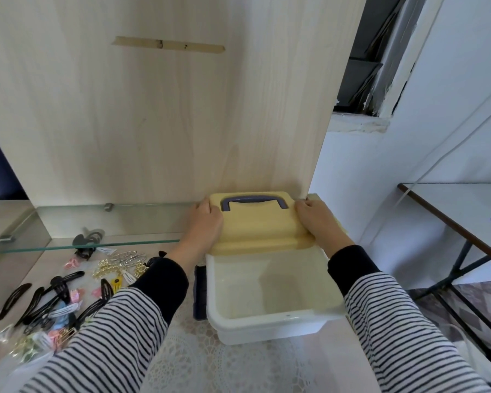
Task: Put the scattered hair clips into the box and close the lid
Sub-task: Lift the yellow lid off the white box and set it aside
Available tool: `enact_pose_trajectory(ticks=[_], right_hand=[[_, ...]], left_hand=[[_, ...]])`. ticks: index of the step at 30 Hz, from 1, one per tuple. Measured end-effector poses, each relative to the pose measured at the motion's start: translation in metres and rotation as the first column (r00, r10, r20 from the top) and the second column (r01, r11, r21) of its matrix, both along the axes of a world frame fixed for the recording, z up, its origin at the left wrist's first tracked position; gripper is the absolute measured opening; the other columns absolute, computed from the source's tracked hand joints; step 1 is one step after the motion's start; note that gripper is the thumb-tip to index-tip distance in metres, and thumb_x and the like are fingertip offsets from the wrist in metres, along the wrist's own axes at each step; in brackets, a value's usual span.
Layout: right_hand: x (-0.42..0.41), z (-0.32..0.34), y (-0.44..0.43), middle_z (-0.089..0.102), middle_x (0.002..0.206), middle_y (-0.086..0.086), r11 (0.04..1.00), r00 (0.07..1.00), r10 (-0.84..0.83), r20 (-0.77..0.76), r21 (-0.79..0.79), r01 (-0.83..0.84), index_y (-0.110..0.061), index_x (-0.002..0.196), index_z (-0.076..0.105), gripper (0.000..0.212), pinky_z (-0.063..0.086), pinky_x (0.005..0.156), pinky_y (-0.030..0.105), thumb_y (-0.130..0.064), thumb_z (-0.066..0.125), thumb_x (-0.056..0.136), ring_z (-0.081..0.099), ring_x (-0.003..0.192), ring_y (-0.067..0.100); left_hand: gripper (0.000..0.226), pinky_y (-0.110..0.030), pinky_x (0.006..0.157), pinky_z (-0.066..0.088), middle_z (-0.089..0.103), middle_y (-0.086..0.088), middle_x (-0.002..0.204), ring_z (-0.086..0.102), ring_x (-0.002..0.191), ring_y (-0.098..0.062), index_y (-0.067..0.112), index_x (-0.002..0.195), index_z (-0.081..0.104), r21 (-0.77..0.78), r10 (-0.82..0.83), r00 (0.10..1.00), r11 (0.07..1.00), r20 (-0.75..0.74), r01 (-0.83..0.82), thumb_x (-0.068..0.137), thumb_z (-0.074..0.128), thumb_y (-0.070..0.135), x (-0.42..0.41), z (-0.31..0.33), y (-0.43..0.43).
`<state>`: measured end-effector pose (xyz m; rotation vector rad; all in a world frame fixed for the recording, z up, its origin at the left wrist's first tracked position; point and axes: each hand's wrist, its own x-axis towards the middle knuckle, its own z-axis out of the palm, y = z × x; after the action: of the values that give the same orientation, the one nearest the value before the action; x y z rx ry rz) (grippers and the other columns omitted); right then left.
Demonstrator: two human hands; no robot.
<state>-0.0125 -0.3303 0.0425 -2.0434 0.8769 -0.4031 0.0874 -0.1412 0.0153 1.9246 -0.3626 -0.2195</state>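
Observation:
A white plastic box (267, 321) stands on the dresser top at centre right, its inside bare. Its yellow lid (258, 231) with a purple handle (254, 201) covers the far part of the box. My left hand (206, 226) grips the lid's left edge and my right hand (315, 218) grips its right edge. Many hair clips (60, 296) lie scattered to the left: black snap clips, gold claw clips (108, 269), silver ones and pink ones.
A glass shelf (77, 246) juts out over the far clips at the left. A wooden back panel (167, 109) rises right behind the box. A dark comb-like object (200, 293) lies beside the box's left wall. A lace mat (196, 358) covers the near surface.

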Motion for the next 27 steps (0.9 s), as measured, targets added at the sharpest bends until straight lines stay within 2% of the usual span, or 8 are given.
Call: enact_pose_trajectory(ticks=[4, 6, 8, 10, 13, 16, 21, 27], right_hand=[[-0.013, 0.001, -0.004, 0.060, 0.101, 0.001, 0.998, 0.998, 0.009, 0.067, 0.060, -0.013, -0.015, 0.107, 0.062, 0.034, 0.044, 0.078, 0.031, -0.029, 0.033, 0.095, 0.055, 0.095, 0.022], [-0.027, -0.002, -0.007, 0.058, 0.089, 0.001, 0.999, 0.996, -0.011, 0.093, 0.046, 0.007, -0.016, 0.092, 0.060, 0.030, 0.041, 0.069, 0.030, -0.031, 0.034, 0.094, 0.052, 0.085, 0.021], [-0.044, -0.006, -0.006, 0.054, 0.081, 0.003, 0.999, 0.992, -0.020, 0.124, 0.034, 0.016, -0.012, 0.078, 0.054, 0.031, 0.038, 0.068, 0.032, -0.030, 0.035, 0.094, 0.049, 0.079, 0.022], [-0.058, -0.011, -0.003, 0.056, 0.087, 0.006, 1.000, 0.993, 0.002, 0.121, 0.012, -0.003, -0.003, 0.094, 0.061, 0.033, 0.040, 0.076, 0.033, -0.026, 0.037, 0.096, 0.051, 0.087, 0.021], [-0.072, -0.020, 0.002, 0.056, 0.131, 0.003, 1.000, 0.993, 0.029, 0.116, 0.003, -0.030, -0.013, 0.133, 0.053, 0.041, 0.035, 0.107, 0.036, -0.026, 0.040, 0.096, 0.047, 0.124, 0.017], [-0.083, -0.028, 0.006, 0.046, 0.144, -0.009, 0.998, 0.993, 0.056, 0.104, 0.034, -0.060, -0.023, 0.140, 0.046, 0.049, 0.033, 0.108, 0.033, -0.029, 0.044, 0.092, 0.042, 0.130, 0.011], [-0.092, -0.033, 0.013, 0.051, 0.139, -0.007, 0.993, 0.992, 0.113, 0.050, 0.031, -0.114, -0.023, 0.143, 0.041, 0.057, 0.040, 0.106, 0.036, -0.020, 0.052, 0.087, 0.049, 0.125, 0.013], [-0.098, -0.029, 0.019, 0.066, 0.109, -0.003, 0.984, 0.984, 0.176, 0.001, 0.008, -0.176, -0.032, 0.119, 0.058, 0.043, 0.052, 0.090, 0.044, -0.006, 0.050, 0.085, 0.063, 0.100, 0.021]], left_hand=[[0.027, -0.010, 0.066, 0.031, 0.040, 0.020, 0.093, 0.036, 0.103, -0.008, 0.039, 0.089, 0.046, -0.077, -0.004, 0.999, 0.997, 0.045, 0.008, 0.102, 0.032, 0.019, -0.014, 0.001, 0.011], [0.027, -0.010, 0.092, 0.027, 0.043, 0.020, 0.116, 0.036, 0.118, -0.005, 0.035, 0.123, 0.051, -0.112, -0.031, 0.992, 0.993, 0.118, 0.045, 0.102, 0.037, 0.026, -0.019, -0.005, 0.023], [0.046, -0.028, 0.114, 0.025, 0.040, 0.012, 0.141, 0.034, 0.133, -0.006, 0.021, 0.144, 0.041, -0.102, -0.078, 0.977, 0.990, 0.197, 0.099, 0.100, 0.042, 0.034, -0.020, -0.013, 0.034], [0.052, -0.038, 0.119, 0.022, 0.032, 0.006, 0.152, 0.027, 0.141, -0.010, 0.023, 0.147, 0.036, -0.033, -0.141, 0.960, 0.988, 0.243, 0.154, 0.099, 0.045, 0.040, -0.022, -0.021, 0.042], [0.055, -0.033, 0.117, 0.020, 0.020, 0.010, 0.157, 0.017, 0.145, -0.007, 0.028, 0.147, 0.034, 0.026, -0.188, 0.936, 0.982, 0.299, 0.189, 0.097, 0.046, 0.047, -0.027, -0.028, 0.048], [0.055, -0.030, 0.115, 0.021, 0.018, 0.009, 0.158, 0.017, 0.145, -0.007, 0.029, 0.145, 0.036, 0.039, -0.203, 0.913, 0.979, 0.353, 0.202, 0.095, 0.048, 0.048, -0.032, -0.030, 0.049], [0.054, -0.045, 0.116, 0.028, 0.011, 0.012, 0.160, 0.010, 0.147, -0.006, 0.033, 0.147, 0.031, 0.089, -0.245, 0.897, 0.969, 0.366, 0.229, 0.097, 0.045, 0.047, -0.039, -0.030, 0.048], [0.052, -0.040, 0.118, 0.025, 0.004, 0.009, 0.161, 0.006, 0.148, -0.009, 0.039, 0.147, 0.029, 0.130, -0.282, 0.882, 0.959, 0.377, 0.251, 0.099, 0.045, 0.042, -0.047, -0.030, 0.046]])
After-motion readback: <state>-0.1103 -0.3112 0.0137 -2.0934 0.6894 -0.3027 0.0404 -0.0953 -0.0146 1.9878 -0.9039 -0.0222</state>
